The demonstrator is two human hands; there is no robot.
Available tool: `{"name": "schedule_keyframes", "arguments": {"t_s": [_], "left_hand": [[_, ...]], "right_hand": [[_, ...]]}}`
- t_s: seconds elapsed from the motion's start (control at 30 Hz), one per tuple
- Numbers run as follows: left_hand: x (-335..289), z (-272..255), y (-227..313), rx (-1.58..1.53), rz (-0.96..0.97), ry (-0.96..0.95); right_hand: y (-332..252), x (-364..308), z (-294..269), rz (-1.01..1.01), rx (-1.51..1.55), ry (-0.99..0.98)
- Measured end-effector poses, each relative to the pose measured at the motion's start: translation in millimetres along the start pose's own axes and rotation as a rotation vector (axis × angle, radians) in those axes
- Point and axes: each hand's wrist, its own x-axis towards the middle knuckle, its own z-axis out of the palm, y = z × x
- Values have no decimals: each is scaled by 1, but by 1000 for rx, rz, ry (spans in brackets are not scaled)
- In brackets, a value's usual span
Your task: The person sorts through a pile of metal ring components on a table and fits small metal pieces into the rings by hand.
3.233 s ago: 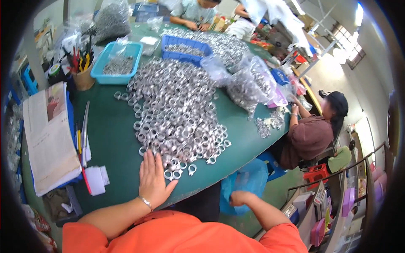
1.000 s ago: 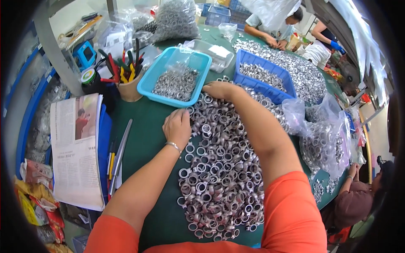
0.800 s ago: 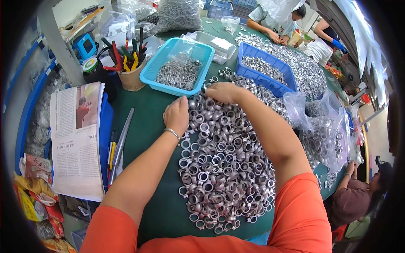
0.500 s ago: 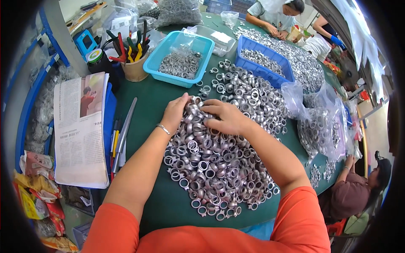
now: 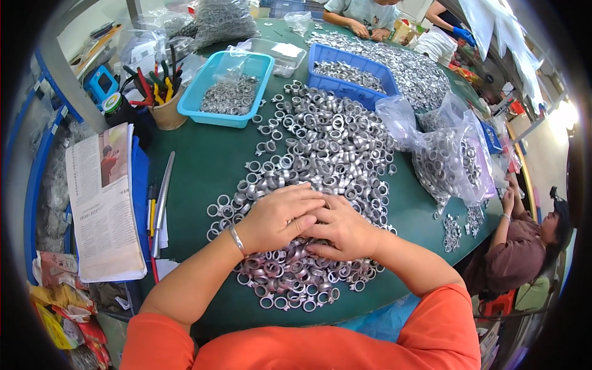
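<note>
A wide heap of silver-grey metal rings (image 5: 333,148), many with a small lug on the side, lies on the green tabletop. Both my hands rest on its near part, fingertips meeting and partly overlapping. My left hand (image 5: 277,216), below a silver bracelet (image 5: 237,240), reaches over the rings with its fingers extended. Beside it, my right hand (image 5: 345,231) is spread, thumb apart from the fingers. Neither hand grips a ring that I can see; what lies under the palms is hidden.
A turquoise basket (image 5: 184,106) and a blue crate (image 5: 394,83) hold metal parts behind the heap. A clear bag (image 5: 438,166) of rings stands right. On the left are newspapers (image 5: 102,234), a long metal tool (image 5: 163,200) and a pot (image 5: 168,116) of pliers. Other people work nearby.
Both hands have come nearer to me from the heap's middle, drawing rings along. The fingers now overlap on top of the near part. The whole view has shifted slightly.
</note>
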Motion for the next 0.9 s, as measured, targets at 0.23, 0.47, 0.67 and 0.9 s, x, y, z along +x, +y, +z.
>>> {"name": "schedule_keyframes", "arguments": {"t_s": [0.23, 0.47, 0.67, 0.9], "left_hand": [[60, -31, -53, -21, -181, 74], [148, -27, -114, 51, -185, 97], [193, -34, -225, 407, -391, 342], [213, -11, -269, 447, -528, 212]], "right_hand": [[63, 4, -50, 357, 81, 446], [211, 44, -58, 622, -269, 545], [290, 54, -61, 1023, -60, 262], [288, 60, -66, 1037, 57, 141]]}}
